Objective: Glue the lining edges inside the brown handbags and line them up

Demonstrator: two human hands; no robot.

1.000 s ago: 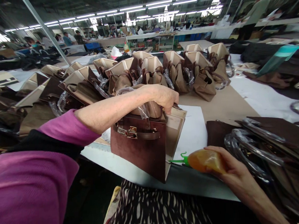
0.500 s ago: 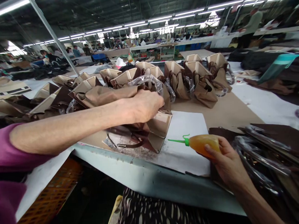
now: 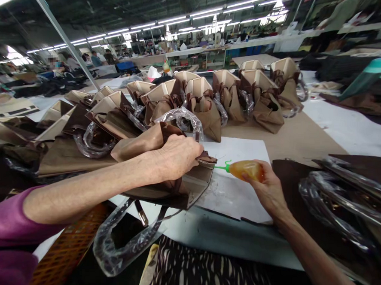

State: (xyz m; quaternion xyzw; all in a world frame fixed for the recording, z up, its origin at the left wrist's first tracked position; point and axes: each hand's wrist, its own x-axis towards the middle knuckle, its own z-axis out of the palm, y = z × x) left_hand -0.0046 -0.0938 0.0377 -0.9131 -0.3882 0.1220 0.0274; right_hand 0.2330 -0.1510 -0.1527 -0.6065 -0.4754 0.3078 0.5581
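A brown handbag [image 3: 193, 183] lies on its side at the table's front edge, and one plastic-wrapped handle [image 3: 120, 254] hangs over that edge. My left hand [image 3: 181, 156] is closed on the bag's upper edge; its fingertips are hidden behind the material. In my right hand [image 3: 266, 185] is a soft squeeze bottle [image 3: 245, 170] of amber liquid, held level. Its thin green nozzle [image 3: 222, 167] points left, with the tip at or very near the bag's right edge. Whether the tip touches I cannot tell.
Several brown handbags [image 3: 204, 103] stand in rows behind and to the left. Flat brown pieces with wrapped handles [image 3: 339, 198] are stacked at right. White paper [image 3: 242, 199] covers the table by the bottle. An orange plastic crate [image 3: 65, 257] stands below left; a teal bottle [image 3: 367, 78] leans at far right.
The bag has turned and come toward me, its wrapped handle now hanging over the table edge. My right hand has brought the bottle left and slightly up, its nozzle now at the bag.
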